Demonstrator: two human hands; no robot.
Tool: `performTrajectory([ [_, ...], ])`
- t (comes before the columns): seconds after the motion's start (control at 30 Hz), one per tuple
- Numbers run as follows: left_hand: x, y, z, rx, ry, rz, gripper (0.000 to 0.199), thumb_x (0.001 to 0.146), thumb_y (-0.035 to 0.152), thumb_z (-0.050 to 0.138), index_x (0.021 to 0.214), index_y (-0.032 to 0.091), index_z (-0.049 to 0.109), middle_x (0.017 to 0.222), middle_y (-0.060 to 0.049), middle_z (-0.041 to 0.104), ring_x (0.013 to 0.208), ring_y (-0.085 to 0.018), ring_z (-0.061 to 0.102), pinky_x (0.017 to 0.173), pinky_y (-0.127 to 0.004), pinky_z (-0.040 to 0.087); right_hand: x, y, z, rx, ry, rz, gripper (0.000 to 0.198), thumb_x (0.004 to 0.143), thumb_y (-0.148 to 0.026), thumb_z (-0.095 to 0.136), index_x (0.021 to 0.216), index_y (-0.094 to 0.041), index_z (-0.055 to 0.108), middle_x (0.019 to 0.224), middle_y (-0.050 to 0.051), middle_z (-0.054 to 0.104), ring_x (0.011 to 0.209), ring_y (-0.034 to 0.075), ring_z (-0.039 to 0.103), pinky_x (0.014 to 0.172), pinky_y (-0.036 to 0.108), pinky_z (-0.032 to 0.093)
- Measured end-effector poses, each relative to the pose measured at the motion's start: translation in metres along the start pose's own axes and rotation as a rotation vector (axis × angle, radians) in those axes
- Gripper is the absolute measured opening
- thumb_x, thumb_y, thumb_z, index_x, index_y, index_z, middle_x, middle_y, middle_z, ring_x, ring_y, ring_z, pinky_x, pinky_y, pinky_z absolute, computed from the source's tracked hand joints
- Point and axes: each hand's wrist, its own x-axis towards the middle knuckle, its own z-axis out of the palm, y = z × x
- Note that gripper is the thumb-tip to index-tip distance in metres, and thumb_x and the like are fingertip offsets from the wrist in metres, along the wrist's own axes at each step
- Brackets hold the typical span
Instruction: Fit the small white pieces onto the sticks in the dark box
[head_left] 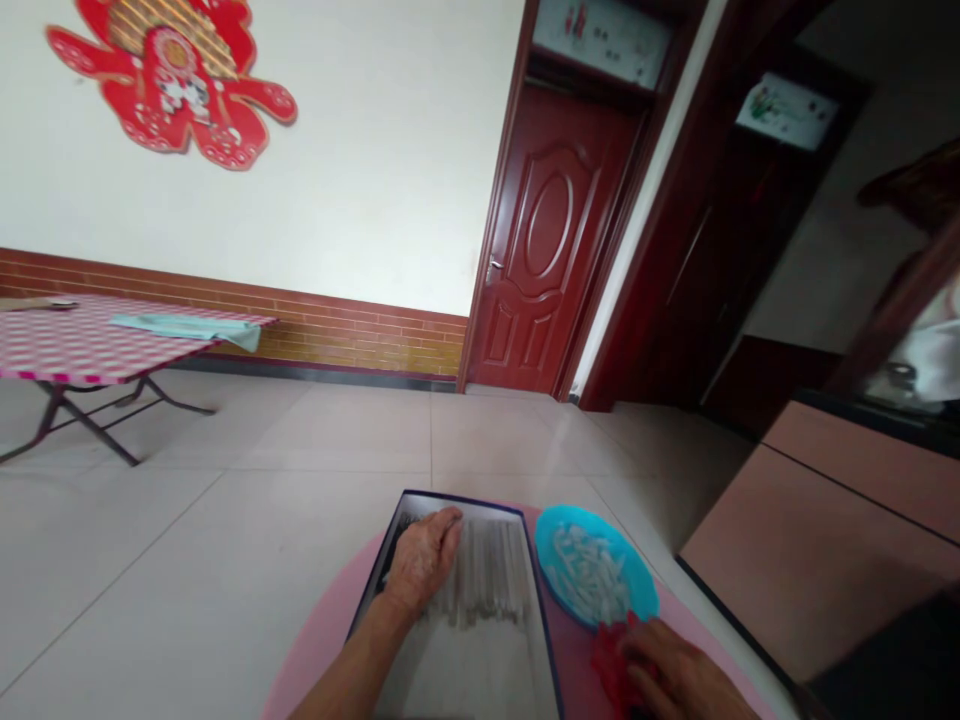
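My left hand (424,558) reaches into a shallow white tray-like box (457,672) with a dark blue rim. Its fingers are curled down at the left end of a row of thin, clear stick-like pieces (491,570); what lies under them is hidden. Low on the right, my right hand (671,668) is closed on a bright red thing with a jagged edge (613,665), blurred and partly covered. Just beyond it sits a blue bowl (551,520) holding many whitish, translucent short pieces (589,575).
Box and bowl stand on a round pink table (330,640). A folding table with a checked cloth (90,340) and a pale green cloth (187,327) is at the far left. A pinkish cabinet (825,530) stands at right. Behind is a red door (551,240).
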Motion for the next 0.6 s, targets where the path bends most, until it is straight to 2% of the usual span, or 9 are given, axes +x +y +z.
performTrajectory([
  [0.13,0.003,0.008,-0.009,-0.012,-0.061,-0.021,0.026,0.095,0.027,0.04,0.095,0.02,0.065,0.079,-0.003,0.072,0.074,-0.018,0.069,0.071,-0.026,0.051,0.033,-0.065,0.0,0.068,-0.045,-0.115,0.02,0.088,-0.029,0.043,0.085,-0.026,0.063,0.091,0.005,0.063,0.085,0.02,0.059,0.079,0.031,0.044],
  [0.3,0.004,0.014,-0.01,0.007,-0.06,-0.034,0.024,0.093,0.023,0.04,0.092,0.02,0.064,0.072,-0.002,0.07,0.067,-0.016,0.068,0.066,-0.023,0.049,0.075,-0.128,0.033,0.119,-0.005,-0.265,0.018,0.081,-0.014,0.048,0.088,-0.021,0.063,0.089,0.005,0.063,0.088,0.019,0.059,0.079,0.031,0.043],
  [0.43,0.003,0.012,-0.006,0.006,-0.038,-0.04,0.022,0.092,0.022,0.041,0.093,0.02,0.064,0.071,-0.003,0.071,0.067,-0.016,0.069,0.066,-0.024,0.05,0.114,-0.148,0.068,0.101,0.043,-0.248,0.024,0.076,-0.006,0.047,0.086,-0.017,0.066,0.089,0.009,0.066,0.088,0.021,0.061,0.08,0.032,0.045],
  [0.6,0.004,-0.002,0.001,-0.016,0.161,-0.05,0.027,0.093,0.026,0.041,0.108,0.018,0.062,0.094,-0.009,0.074,0.083,-0.02,0.07,0.077,-0.031,0.055,0.149,-0.159,0.102,0.14,0.148,-0.159,0.027,0.078,-0.005,0.044,0.087,-0.016,0.067,0.087,0.009,0.067,0.085,0.021,0.062,0.079,0.034,0.046],
])
